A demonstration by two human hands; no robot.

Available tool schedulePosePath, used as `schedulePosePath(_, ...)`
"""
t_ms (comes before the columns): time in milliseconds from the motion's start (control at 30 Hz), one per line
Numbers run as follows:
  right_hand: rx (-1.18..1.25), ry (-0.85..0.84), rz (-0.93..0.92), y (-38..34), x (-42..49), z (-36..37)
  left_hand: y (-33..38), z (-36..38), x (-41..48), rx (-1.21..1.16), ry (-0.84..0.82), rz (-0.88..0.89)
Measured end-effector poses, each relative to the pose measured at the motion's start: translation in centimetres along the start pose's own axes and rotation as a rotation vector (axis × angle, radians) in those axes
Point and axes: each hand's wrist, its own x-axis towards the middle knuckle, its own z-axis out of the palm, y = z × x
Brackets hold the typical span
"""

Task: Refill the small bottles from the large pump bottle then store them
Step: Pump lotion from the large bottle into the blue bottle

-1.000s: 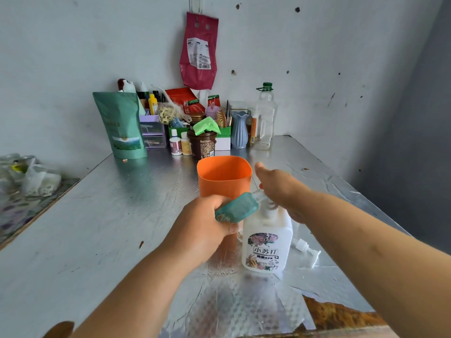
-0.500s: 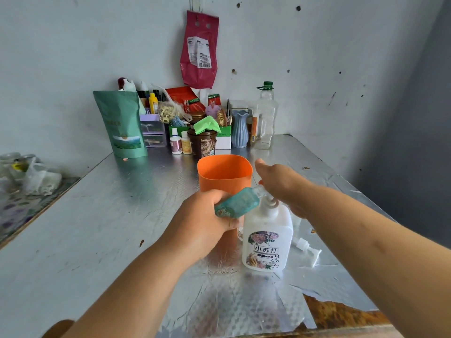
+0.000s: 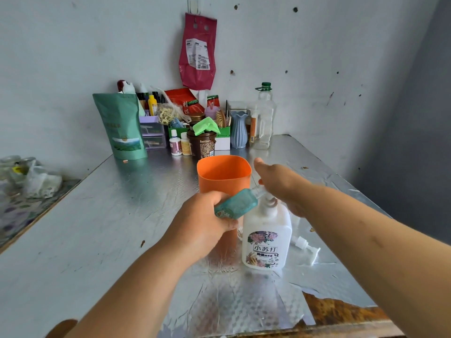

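One foil-covered table point(image 3: 97, 228); left hand point(image 3: 202, 228) grips teal bottle point(image 3: 236, 204), right hand point(image 3: 280, 184) tops pump bottle point(image 3: 267, 240), grip unclear.

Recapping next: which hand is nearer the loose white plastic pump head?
Right: the right hand is atop the white pump bottle beside the pump head; left hand past that bottle.

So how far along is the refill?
Done: teal bottle is open, a loose pump top lies beside the pump bottle. In hand: left hand tilts the teal bottle's neck to the spout, right hand on the pump head. Left: capping and storing it.
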Motion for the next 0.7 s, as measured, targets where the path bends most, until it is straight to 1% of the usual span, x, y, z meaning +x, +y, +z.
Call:
schedulePosePath(100, -0.038, -0.012, -0.045, -0.4, 0.0, -0.4, 0.3, -0.2, -0.1, 0.006, 0.002, 0.008)
schedulePosePath(433, -0.122, 0.003, -0.061, -0.1, 0.3, -0.1, 0.3, -0.3, -0.1, -0.002, 0.0, 0.027)
schedulePosePath(600, -0.14, -0.001, -0.04, 0.0, -0.2, 0.2, -0.3, 0.1, 0.3, -0.01, -0.006, 0.015)
schedulePosePath(700, -0.141, 0.042, -0.006, 0.0, -0.4, 0.8, -0.7, 0.6, 0.3, -0.01, -0.006, -0.007)
